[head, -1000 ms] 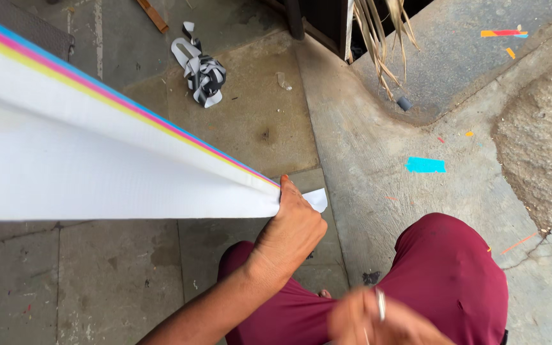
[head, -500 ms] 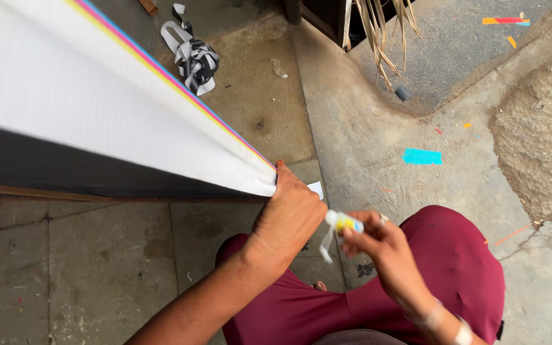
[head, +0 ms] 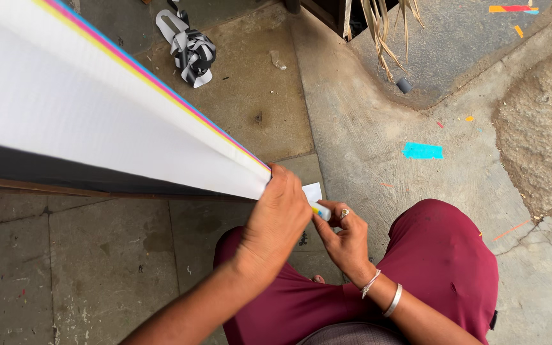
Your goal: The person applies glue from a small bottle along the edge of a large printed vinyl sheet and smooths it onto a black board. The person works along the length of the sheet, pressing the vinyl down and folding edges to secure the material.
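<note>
Our left hand (head: 280, 217) clamped on the white sheet's (head: 91, 121) corner, our right hand (head: 346, 239) now pressed close beside it, fingers closed around a small yellow-tipped tube (head: 319, 210), crumpled striped strip (head: 190, 51) and blue scrap (head: 422, 151) on the concrete floor (head: 352, 128) beyond.

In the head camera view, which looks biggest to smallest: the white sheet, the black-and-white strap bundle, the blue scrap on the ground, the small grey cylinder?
1. white sheet, though nearness to the camera enlarges it
2. strap bundle
3. blue scrap
4. grey cylinder
</note>
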